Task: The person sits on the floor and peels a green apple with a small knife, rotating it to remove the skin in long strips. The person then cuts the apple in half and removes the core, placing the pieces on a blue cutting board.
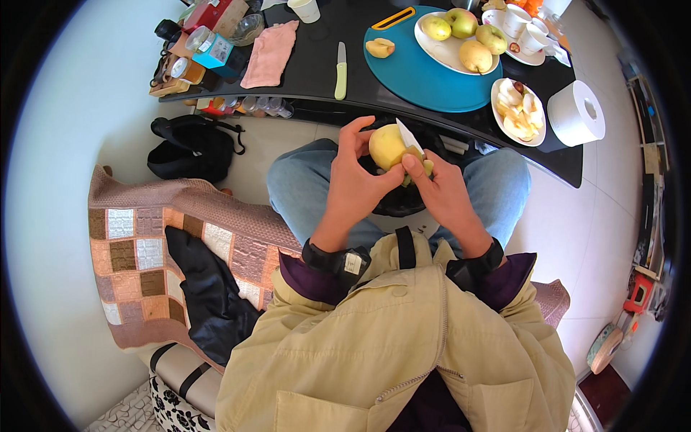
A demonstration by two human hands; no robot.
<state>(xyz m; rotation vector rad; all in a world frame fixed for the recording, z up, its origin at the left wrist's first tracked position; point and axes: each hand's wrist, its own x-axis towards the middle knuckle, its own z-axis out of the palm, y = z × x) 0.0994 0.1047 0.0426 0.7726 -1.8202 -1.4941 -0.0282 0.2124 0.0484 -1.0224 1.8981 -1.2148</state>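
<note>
My left hand grips a largely peeled yellow fruit, perhaps an apple or a pear, from its left side. In my right hand is a small knife with a white blade, laid against the fruit's right side; the fingers cover most of its handle. Strips of peel hang by the right fingers. Both hands are above a black-lined bin between my knees. Beyond them, on the black table, lies a knife with a light green handle.
A teal cutting board bears a fruit piece and a white plate of whole fruit. To its right are a plate of cut fruit and a paper roll. A pink cloth lies left. The table edge runs just beyond my hands.
</note>
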